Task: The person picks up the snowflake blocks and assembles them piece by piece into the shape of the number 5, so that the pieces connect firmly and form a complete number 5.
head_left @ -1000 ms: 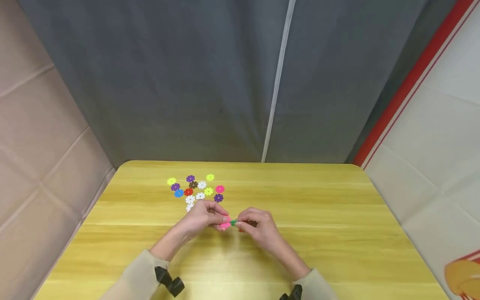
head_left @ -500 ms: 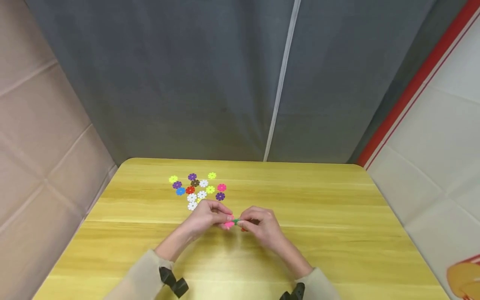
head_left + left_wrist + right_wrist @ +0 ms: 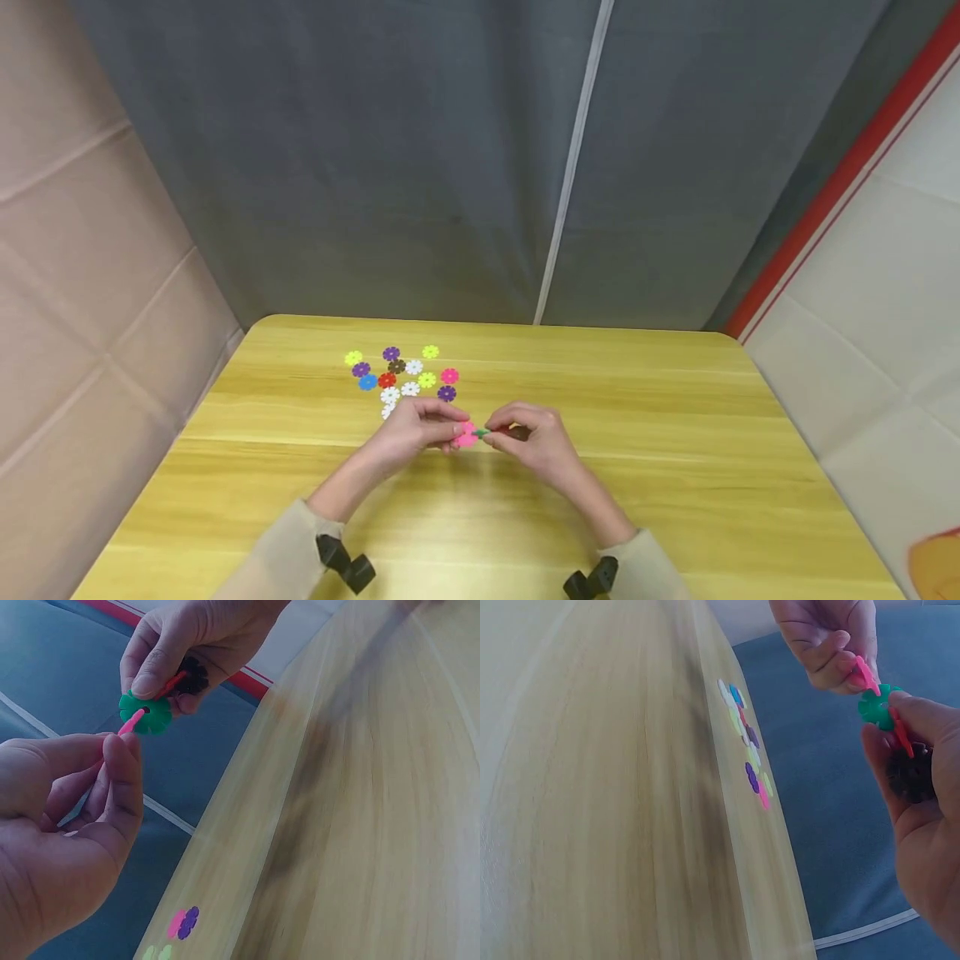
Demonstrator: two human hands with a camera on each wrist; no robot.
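- My left hand [image 3: 416, 427] pinches a flat pink plastic flower-shaped disc [image 3: 465, 435] between thumb and curled fingers, just below the centre of the head frame.
- My right hand [image 3: 536, 437] has its grip tight on a green plastic flower-shaped disc [image 3: 145, 713], with a red disc [image 3: 900, 733] and a dark brown disc [image 3: 192, 676] tucked behind it.
- In the left wrist frame's upper left, the pink disc's edge meets the green disc's centre.
- Both hands hover above the yellow wooden surface [image 3: 675, 433].
- A scatter of loose coloured plastic flower discs [image 3: 401, 379] lies on the surface, just beyond my left hand.
- Grey fabric backdrop [image 3: 375, 167] fills the frame's top.
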